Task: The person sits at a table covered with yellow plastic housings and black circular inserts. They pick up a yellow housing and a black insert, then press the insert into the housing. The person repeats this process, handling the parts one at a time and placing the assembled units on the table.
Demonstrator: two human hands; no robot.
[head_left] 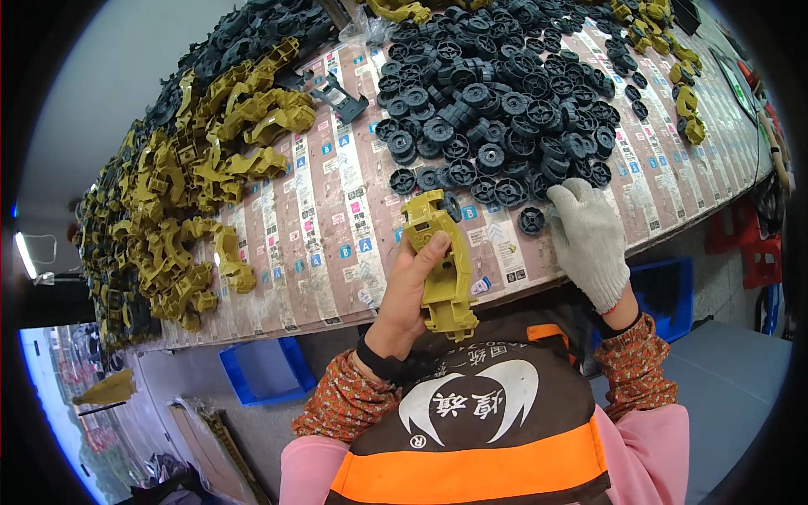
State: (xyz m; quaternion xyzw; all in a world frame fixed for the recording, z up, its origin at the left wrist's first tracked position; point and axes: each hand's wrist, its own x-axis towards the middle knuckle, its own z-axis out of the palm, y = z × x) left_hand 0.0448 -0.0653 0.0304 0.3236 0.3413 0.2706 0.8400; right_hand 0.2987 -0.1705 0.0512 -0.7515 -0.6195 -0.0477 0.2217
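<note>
My bare left hand (410, 282) grips an olive-yellow plastic toy car body (439, 273), held upright over the table's near edge. A dark wheel (452, 208) sits at the upper right end of this body. At the near edge of a big heap of black toy wheels (505, 105), my right hand (587, 240) wears a pale knitted glove. Its fingers are curled together against the wheels, and whatever is between the fingertips is hidden. One loose wheel (531, 220) lies just left of the glove.
A pile of olive-yellow car bodies (181, 181) covers the table's left side, with dark plastic parts (252, 38) behind it. More yellow bodies (686, 101) lie far right. Below the table edge are blue bins (268, 370) and a red stool (753, 252).
</note>
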